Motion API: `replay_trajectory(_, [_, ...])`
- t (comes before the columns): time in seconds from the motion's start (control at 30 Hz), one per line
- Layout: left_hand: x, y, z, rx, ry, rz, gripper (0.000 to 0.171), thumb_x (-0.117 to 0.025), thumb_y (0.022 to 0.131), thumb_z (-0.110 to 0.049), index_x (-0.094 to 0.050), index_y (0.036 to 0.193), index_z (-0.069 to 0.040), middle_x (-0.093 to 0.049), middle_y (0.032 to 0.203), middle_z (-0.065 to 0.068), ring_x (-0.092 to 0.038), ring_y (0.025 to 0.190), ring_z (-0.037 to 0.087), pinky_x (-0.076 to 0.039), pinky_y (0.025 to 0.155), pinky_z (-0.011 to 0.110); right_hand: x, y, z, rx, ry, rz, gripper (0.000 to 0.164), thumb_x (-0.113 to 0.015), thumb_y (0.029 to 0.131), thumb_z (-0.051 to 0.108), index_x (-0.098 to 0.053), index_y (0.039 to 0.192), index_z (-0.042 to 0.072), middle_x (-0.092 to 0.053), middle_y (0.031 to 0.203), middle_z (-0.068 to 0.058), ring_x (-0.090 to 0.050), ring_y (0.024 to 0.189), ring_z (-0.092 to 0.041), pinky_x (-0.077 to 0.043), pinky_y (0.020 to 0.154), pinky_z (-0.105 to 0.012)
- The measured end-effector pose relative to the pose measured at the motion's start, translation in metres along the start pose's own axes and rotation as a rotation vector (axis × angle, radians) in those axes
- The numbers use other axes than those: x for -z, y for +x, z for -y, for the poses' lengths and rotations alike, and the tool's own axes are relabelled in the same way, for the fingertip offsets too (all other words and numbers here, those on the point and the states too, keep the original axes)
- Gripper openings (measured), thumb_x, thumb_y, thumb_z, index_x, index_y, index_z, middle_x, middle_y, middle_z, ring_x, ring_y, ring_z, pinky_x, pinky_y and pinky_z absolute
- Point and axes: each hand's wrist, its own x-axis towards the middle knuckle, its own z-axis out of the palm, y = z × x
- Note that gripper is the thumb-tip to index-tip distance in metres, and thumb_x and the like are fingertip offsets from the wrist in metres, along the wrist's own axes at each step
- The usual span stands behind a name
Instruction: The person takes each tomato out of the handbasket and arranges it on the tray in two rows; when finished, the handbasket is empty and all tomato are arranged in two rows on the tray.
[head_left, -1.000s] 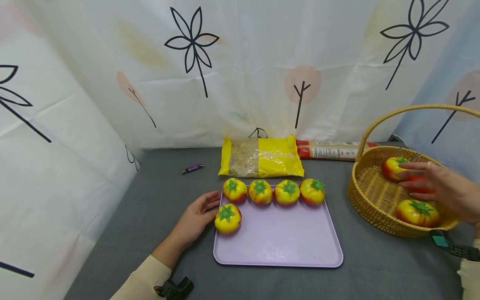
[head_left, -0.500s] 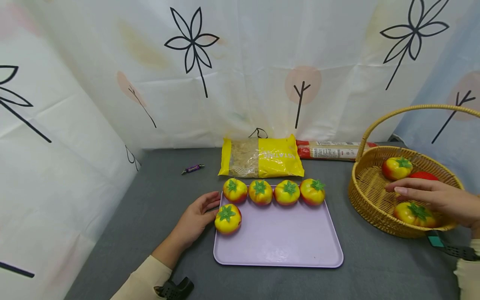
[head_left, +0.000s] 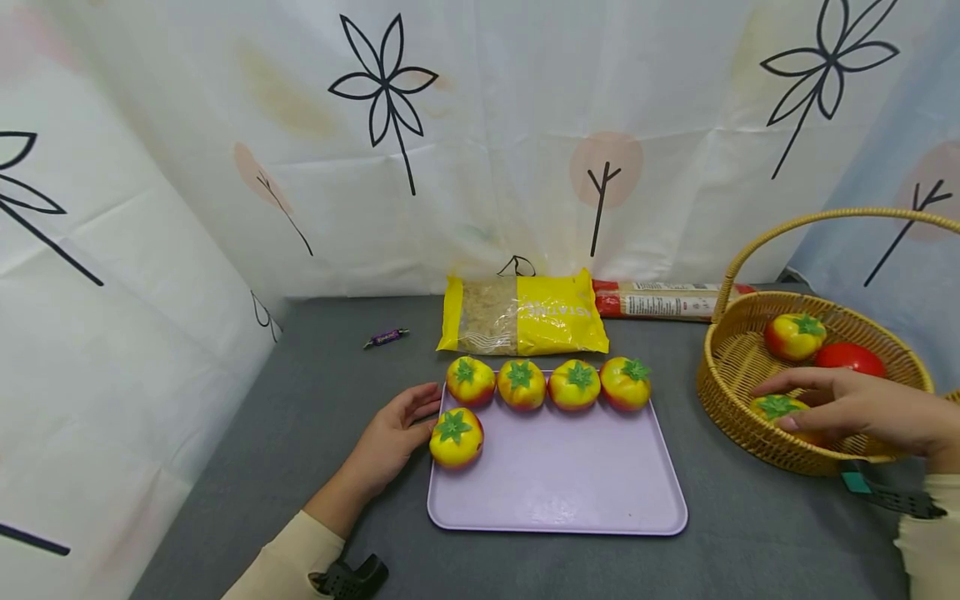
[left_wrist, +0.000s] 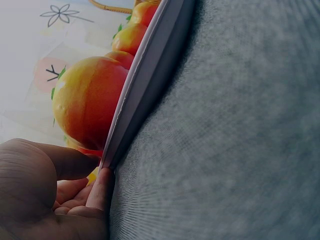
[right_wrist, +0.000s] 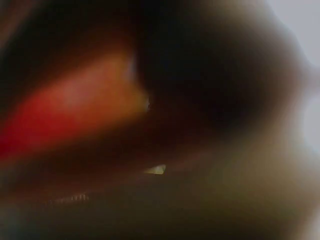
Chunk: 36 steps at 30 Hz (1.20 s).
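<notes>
My left hand (head_left: 388,437) pinches the left rim of a lilac tray (head_left: 570,492); the left wrist view shows the thumb (left_wrist: 75,162) at the rim and a finger against its outer side. On the tray, several yellow-red toy tomatoes (head_left: 522,385) with green leaf tops line the far edge, and another tomato (head_left: 456,437) sits by the left hand. Inside the wicker basket (head_left: 738,429), my right hand (head_left: 873,408) has thumb and fingers around a yellow-red tomato (head_left: 776,407), partly hidden by the hand. The right wrist view is dark and blurred, with a red-orange patch.
Behind the held one, a yellow-red tomato (head_left: 795,337) and a red tomato (head_left: 851,358) lie in the basket, whose tall handle (head_left: 832,215) arches above. A yellow pasta bag (head_left: 525,315) and a red-ended packet (head_left: 667,300) lie behind the tray. A small purple-wrapped candy (head_left: 386,337) lies far left.
My right hand has lowered and moved left inside the basket, closing around the near tomato, which has shifted left. More of the red tomato shows. The left hand and tray stay put.
</notes>
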Motion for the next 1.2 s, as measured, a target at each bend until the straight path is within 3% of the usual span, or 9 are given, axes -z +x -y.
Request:
replay_trajectory(0.07, [0.000, 0.000, 0.000, 0.001, -0.001, 0.002, 0.060, -0.070, 0.107, -0.009, -0.046, 0.161, -0.001, -0.051, 0.161, 0.015, -0.052, 0.145, 0.030, -0.043, 0.118, 0.044, -0.001, 0.001, 0.000, 0.007, -0.011, -0.010, 0.042, -0.059, 0.110, 0.009, -0.068, 0.136, 0.041, -0.060, 0.099, -0.008, -0.058, 0.073, -0.029, -0.052, 0.062, -0.033])
replay_trajectory(0.17, [0.001, 0.000, 0.000, 0.003, -0.002, 0.004, 0.060, -0.070, 0.107, -0.009, -0.047, 0.161, -0.001, -0.051, 0.161, 0.015, -0.052, 0.145, 0.030, -0.043, 0.119, 0.044, -0.003, 0.002, 0.003, -0.019, -0.058, -0.064, 0.042, -0.063, 0.109, 0.014, -0.061, 0.150, 0.018, -0.058, 0.120, -0.017, -0.059, 0.085, -0.027, -0.056, 0.069, -0.034])
replay_trajectory(0.27, [0.001, 0.000, -0.001, 0.001, -0.001, 0.008, 0.060, -0.070, 0.107, -0.009, -0.046, 0.161, -0.001, -0.051, 0.161, 0.015, -0.052, 0.145, 0.030, -0.042, 0.119, 0.045, -0.005, 0.004, 0.007, -0.042, -0.114, -0.117, 0.058, -0.066, 0.108, 0.021, -0.045, 0.156, -0.005, -0.047, 0.144, -0.024, -0.057, 0.100, -0.024, -0.058, 0.078, -0.036])
replay_trajectory(0.37, [0.001, 0.000, -0.001, 0.001, 0.003, 0.008, 0.060, -0.070, 0.107, -0.010, -0.046, 0.162, -0.001, -0.051, 0.161, 0.015, -0.052, 0.145, 0.030, -0.042, 0.119, 0.045, -0.006, 0.005, 0.009, -0.049, -0.134, -0.152, 0.063, -0.065, 0.109, 0.026, -0.042, 0.159, -0.003, -0.046, 0.148, -0.028, -0.056, 0.109, -0.026, -0.058, 0.082, -0.040])
replay_trajectory(0.47, [0.001, -0.001, -0.002, 0.003, 0.005, 0.006, 0.060, -0.070, 0.107, -0.010, -0.047, 0.161, -0.001, -0.051, 0.161, 0.014, -0.053, 0.145, 0.030, -0.042, 0.119, 0.044, -0.007, 0.004, 0.008, -0.017, -0.132, -0.202, 0.055, -0.062, 0.111, 0.025, -0.045, 0.160, 0.007, -0.047, 0.150, -0.027, -0.060, 0.109, -0.025, -0.060, 0.083, -0.040])
replay_trajectory(0.57, [0.000, -0.001, -0.002, 0.002, 0.004, 0.005, 0.059, -0.069, 0.107, -0.009, -0.047, 0.161, -0.001, -0.051, 0.161, 0.014, -0.053, 0.145, 0.030, -0.043, 0.118, 0.043, -0.008, 0.002, 0.007, 0.040, -0.115, -0.256, 0.045, -0.061, 0.112, 0.020, -0.052, 0.156, 0.021, -0.047, 0.151, -0.018, -0.064, 0.106, -0.021, -0.061, 0.083, -0.036])
replay_trajectory(0.67, [0.000, -0.001, -0.001, 0.002, 0.001, 0.006, 0.059, -0.069, 0.107, -0.008, -0.047, 0.161, -0.001, -0.051, 0.161, 0.014, -0.053, 0.145, 0.030, -0.044, 0.118, 0.041, -0.010, 0.001, 0.009, 0.102, -0.088, -0.294, 0.045, -0.061, 0.111, 0.012, -0.054, 0.153, 0.027, -0.052, 0.145, -0.002, -0.066, 0.107, -0.019, -0.062, 0.084, -0.033])
replay_trajectory(0.8, [0.001, -0.001, -0.001, 0.001, -0.002, 0.006, 0.058, -0.068, 0.107, -0.007, -0.047, 0.161, -0.002, -0.051, 0.161, 0.015, -0.052, 0.145, 0.030, -0.044, 0.117, 0.042, -0.013, 0.003, 0.015, 0.150, -0.120, -0.353, 0.047, -0.064, 0.109, 0.009, -0.051, 0.154, 0.017, -0.056, 0.138, 0.009, -0.064, 0.110, -0.014, -0.061, 0.084, -0.030])
replay_trajectory(1.2, [0.000, -0.001, -0.002, 0.004, 0.007, 0.003, 0.059, -0.069, 0.107, -0.009, -0.047, 0.161, -0.002, -0.051, 0.161, 0.014, -0.052, 0.145, 0.030, -0.041, 0.119, 0.046, -0.035, 0.014, 0.049, 0.291, -0.113, -0.458, 0.058, -0.073, 0.103, -0.001, -0.048, 0.155, 0.007, -0.049, 0.144, -0.006, -0.065, 0.111, -0.011, -0.062, 0.083, -0.025])
